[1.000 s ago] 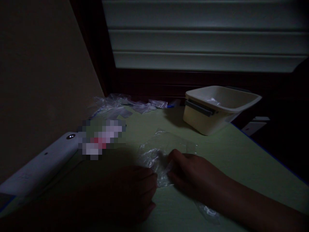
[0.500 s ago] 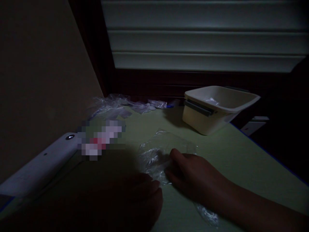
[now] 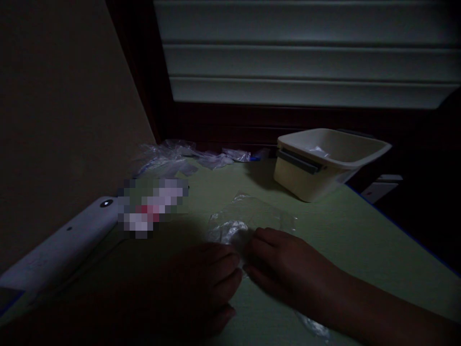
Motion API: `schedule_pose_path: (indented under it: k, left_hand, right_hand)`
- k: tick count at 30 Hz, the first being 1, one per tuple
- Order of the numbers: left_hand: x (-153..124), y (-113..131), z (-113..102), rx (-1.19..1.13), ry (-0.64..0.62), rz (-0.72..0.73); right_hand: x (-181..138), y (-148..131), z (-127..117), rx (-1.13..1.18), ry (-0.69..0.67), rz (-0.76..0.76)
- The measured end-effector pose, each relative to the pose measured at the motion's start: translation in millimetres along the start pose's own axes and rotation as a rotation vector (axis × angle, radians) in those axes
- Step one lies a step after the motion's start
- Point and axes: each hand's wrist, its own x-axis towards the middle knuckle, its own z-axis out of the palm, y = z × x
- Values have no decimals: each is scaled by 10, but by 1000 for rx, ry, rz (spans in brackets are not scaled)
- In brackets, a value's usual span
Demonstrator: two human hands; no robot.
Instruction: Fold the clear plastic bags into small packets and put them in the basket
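Observation:
A clear, crinkled plastic bag [image 3: 266, 209] lies on the green tabletop [image 3: 360, 250] in front of me. My right hand [image 3: 281, 259] is closed on its near part, fingers bent and pressed together. Close beside it, almost touching fingertips, my left hand [image 3: 212, 283] is curled at the bag's near left edge. That hand is in deep shadow, and what its fingers hold, if anything, is hidden. Below my right forearm another bit of clear plastic [image 3: 314, 327] shows.
A cream plastic bin [image 3: 298, 180] with grey handles stands at the back right, some clear plastic inside. Crumpled clear bags [image 3: 169, 154] lie along the back left. A long white device [image 3: 68, 240] and a blurred-out item [image 3: 154, 206] sit at the left by the wall.
My left hand has moved up and right, toward my right hand. The fingers of my right hand have come down slightly onto the bag.

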Motion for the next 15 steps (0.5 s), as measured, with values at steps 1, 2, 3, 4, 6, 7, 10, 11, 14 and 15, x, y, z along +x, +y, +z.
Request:
schedule_pose_path:
  k: [1,2,3,4,6,7,10,11,14,15]
  left_hand:
    - [3,4,0,-1,1,-15]
    - [6,6,2,-6,8,-30]
    - [8,6,7,-7,26,-46]
    - [8,4,16,-9,49,-57]
    - [2,0,38,-13,87,-65]
    - [-5,-1,51,-9,96,-66]
    - [-25,-1,74,24,103,-69]
    - [-30,-2,75,36,102,-79]
    - [-36,-6,60,32,64,-100]
    - [-36,-8,54,20,43,-96]
  right_hand:
    - [-2,1,-9,6,-28,9]
    - [-4,5,-21,17,-53,15]
    - [-8,11,-38,35,-75,19]
    - [-12,19,-59,60,-96,22]
    - [-19,36,-111,122,-138,28]
    - [-21,43,-141,150,-152,30]
    - [-17,62,-246,173,-179,63]
    - [-17,71,-286,161,-193,87]
    - [-56,124,-406,106,-238,165]
    - [-85,152,-441,94,-241,184]
